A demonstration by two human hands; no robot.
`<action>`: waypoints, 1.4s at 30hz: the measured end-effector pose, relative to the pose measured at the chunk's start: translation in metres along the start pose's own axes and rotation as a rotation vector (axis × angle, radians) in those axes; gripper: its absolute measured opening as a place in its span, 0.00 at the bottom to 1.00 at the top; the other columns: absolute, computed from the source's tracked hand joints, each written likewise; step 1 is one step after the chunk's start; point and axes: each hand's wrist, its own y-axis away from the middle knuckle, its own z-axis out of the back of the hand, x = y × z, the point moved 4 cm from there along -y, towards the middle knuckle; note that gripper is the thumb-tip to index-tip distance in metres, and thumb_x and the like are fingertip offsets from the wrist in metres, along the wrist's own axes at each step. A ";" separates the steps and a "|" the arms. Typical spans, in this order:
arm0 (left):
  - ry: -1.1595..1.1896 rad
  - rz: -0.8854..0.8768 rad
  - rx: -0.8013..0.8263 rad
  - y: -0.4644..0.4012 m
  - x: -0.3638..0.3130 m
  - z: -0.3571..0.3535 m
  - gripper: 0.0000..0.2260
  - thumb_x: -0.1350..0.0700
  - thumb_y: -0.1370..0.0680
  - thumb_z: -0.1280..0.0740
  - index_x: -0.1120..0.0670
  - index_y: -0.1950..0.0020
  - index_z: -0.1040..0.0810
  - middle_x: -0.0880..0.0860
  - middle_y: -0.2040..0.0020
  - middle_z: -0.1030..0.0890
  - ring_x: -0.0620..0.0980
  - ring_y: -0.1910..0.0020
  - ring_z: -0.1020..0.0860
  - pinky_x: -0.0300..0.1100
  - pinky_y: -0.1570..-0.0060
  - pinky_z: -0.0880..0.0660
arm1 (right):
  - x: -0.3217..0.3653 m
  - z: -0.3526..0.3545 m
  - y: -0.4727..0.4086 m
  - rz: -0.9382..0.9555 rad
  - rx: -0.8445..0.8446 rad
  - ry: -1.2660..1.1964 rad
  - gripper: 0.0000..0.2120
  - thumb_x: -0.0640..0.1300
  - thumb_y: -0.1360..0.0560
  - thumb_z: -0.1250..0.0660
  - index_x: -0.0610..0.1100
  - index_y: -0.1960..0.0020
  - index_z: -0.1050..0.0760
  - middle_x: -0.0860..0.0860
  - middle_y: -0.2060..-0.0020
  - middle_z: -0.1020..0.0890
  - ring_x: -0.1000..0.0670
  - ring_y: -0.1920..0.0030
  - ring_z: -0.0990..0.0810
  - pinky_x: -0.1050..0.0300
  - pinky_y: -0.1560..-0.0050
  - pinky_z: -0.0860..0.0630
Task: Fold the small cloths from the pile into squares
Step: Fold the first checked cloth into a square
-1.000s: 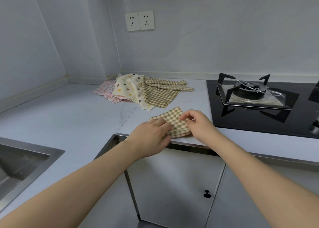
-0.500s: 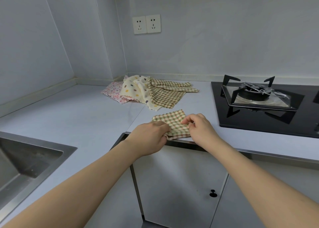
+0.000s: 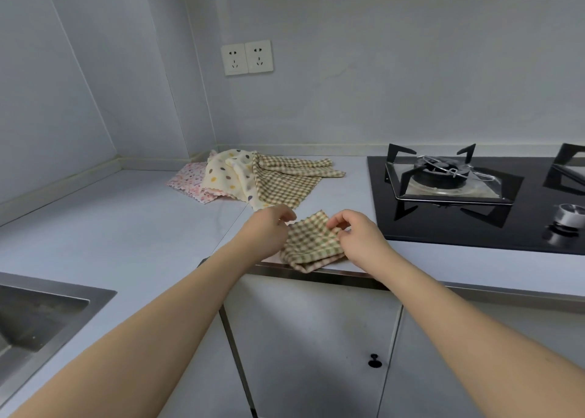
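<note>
The countertop (image 3: 126,227) is a pale L-shaped surface with broad bare room to the left of the work area; it is bounded by a steel sink (image 3: 38,316) at the near left, a black gas hob (image 3: 459,215) close on the right, and a metal-trimmed front edge (image 3: 316,275) directly below the hands. The pile (image 3: 253,180) of unfolded cloths lies at the back near the wall corner, apart from the work area: a checked piece on top, a spotted cream one under it, a pink floral one lowest. The checked cloth (image 3: 311,246) in hand lies partly folded at the very front edge, its near fold overhanging the trim slightly. It judges as light, thin and limp, with a pinked edge; it will hold no shape of its own and should slide readily on the smooth top, so corners and edges are the sound places to take hold, with the layers pressed flat after each fold. The left hand (image 3: 269,230) sits at the cloth's left edge with fingers curled; whether it actually pinches fabric cannot be told. The right hand (image 3: 357,237) pinches the upper right corner between thumb and fingers. Risk noted: the cloth slipping off the front edge; the hob's raised pan supports limit movement rightward.
</note>
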 end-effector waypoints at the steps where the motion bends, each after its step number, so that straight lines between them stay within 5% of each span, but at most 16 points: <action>1: 0.039 0.064 0.040 -0.009 -0.002 -0.005 0.19 0.64 0.22 0.46 0.54 0.35 0.25 0.51 0.35 0.25 0.51 0.41 0.25 0.39 0.48 0.29 | 0.001 0.003 0.001 0.021 -0.001 0.006 0.18 0.30 0.25 0.44 0.50 0.51 0.24 0.51 0.46 0.25 0.56 0.59 0.27 0.67 0.65 0.34; 6: 0.190 0.293 0.252 -0.037 -0.016 -0.026 0.10 0.54 0.23 0.38 0.57 0.46 0.24 0.54 0.45 0.22 0.50 0.49 0.25 0.44 0.49 0.29 | 0.007 0.020 0.003 0.142 -0.035 -0.026 0.16 0.31 0.23 0.42 0.50 0.51 0.24 0.55 0.49 0.25 0.60 0.60 0.28 0.69 0.61 0.35; 11: 0.473 0.368 0.215 -0.048 -0.016 -0.033 0.23 0.46 0.33 0.31 0.57 0.43 0.21 0.53 0.45 0.18 0.54 0.45 0.21 0.53 0.37 0.29 | 0.006 0.041 -0.010 0.121 -0.077 -0.201 0.12 0.34 0.23 0.38 0.50 0.48 0.25 0.55 0.52 0.23 0.59 0.60 0.26 0.66 0.59 0.31; 14: 0.629 0.293 0.127 -0.068 -0.019 -0.029 0.19 0.49 0.32 0.32 0.59 0.46 0.22 0.53 0.43 0.18 0.55 0.42 0.22 0.53 0.37 0.30 | -0.004 0.047 -0.033 -0.106 -0.154 -0.591 0.14 0.38 0.23 0.35 0.48 0.39 0.29 0.51 0.50 0.23 0.53 0.51 0.23 0.60 0.52 0.27; 17: 0.720 0.270 0.071 -0.094 -0.019 -0.024 0.21 0.51 0.31 0.31 0.57 0.40 0.22 0.53 0.42 0.18 0.54 0.43 0.21 0.50 0.39 0.27 | -0.011 0.032 -0.069 -0.368 -0.108 -0.934 0.19 0.42 0.25 0.31 0.44 0.36 0.32 0.45 0.46 0.20 0.48 0.47 0.21 0.49 0.42 0.25; 20: 0.769 0.277 -0.002 -0.122 -0.024 -0.021 0.13 0.55 0.22 0.34 0.54 0.38 0.23 0.51 0.43 0.18 0.52 0.45 0.21 0.45 0.47 0.26 | -0.006 0.016 -0.095 -0.531 0.057 -1.045 0.11 0.45 0.23 0.34 0.40 0.43 0.24 0.43 0.49 0.16 0.47 0.52 0.17 0.50 0.49 0.22; 24: 0.766 0.400 -0.042 -0.134 -0.053 -0.008 0.19 0.58 0.20 0.37 0.55 0.29 0.31 0.52 0.36 0.25 0.55 0.39 0.25 0.44 0.44 0.29 | 0.011 0.037 -0.110 -0.656 0.045 -0.727 0.08 0.41 0.19 0.41 0.41 0.48 0.24 0.45 0.54 0.18 0.46 0.53 0.19 0.50 0.49 0.22; 27: 0.769 0.459 -0.024 -0.134 -0.099 0.010 0.13 0.58 0.20 0.39 0.53 0.35 0.29 0.52 0.45 0.23 0.53 0.46 0.26 0.46 0.46 0.29 | 0.042 0.080 -0.118 -0.638 -0.071 -0.507 0.13 0.38 0.20 0.47 0.39 0.44 0.26 0.45 0.53 0.20 0.47 0.57 0.22 0.56 0.61 0.25; 30: 0.762 0.464 0.015 -0.131 -0.156 0.030 0.13 0.54 0.19 0.43 0.54 0.36 0.28 0.53 0.42 0.25 0.51 0.46 0.26 0.45 0.49 0.29 | 0.083 0.132 -0.114 -0.604 -0.164 -0.367 0.16 0.37 0.21 0.50 0.40 0.38 0.30 0.45 0.48 0.22 0.47 0.55 0.23 0.54 0.58 0.26; 33: 0.713 0.391 -0.027 -0.135 -0.202 0.041 0.10 0.51 0.18 0.45 0.53 0.52 0.28 0.48 0.57 0.27 0.45 0.60 0.29 0.40 0.60 0.32 | 0.111 0.177 -0.113 -0.513 -0.248 -0.217 0.15 0.44 0.18 0.52 0.38 0.37 0.34 0.45 0.50 0.25 0.46 0.56 0.26 0.53 0.59 0.30; 36: 0.629 0.343 -0.033 -0.141 -0.246 0.044 0.15 0.49 0.17 0.46 0.60 0.48 0.28 0.52 0.59 0.28 0.47 0.62 0.30 0.43 0.62 0.32 | 0.128 0.226 -0.106 -0.457 -0.323 0.032 0.19 0.50 0.17 0.54 0.37 0.38 0.35 0.47 0.58 0.24 0.47 0.60 0.25 0.52 0.60 0.31; 42: 0.522 0.231 -0.030 -0.156 -0.333 0.023 0.14 0.50 0.16 0.46 0.57 0.56 0.34 0.51 0.66 0.32 0.48 0.69 0.35 0.41 0.69 0.38 | 0.113 0.315 -0.093 -0.458 -0.391 0.131 0.07 0.42 0.19 0.49 0.40 0.45 0.35 0.49 0.55 0.25 0.47 0.61 0.24 0.53 0.66 0.32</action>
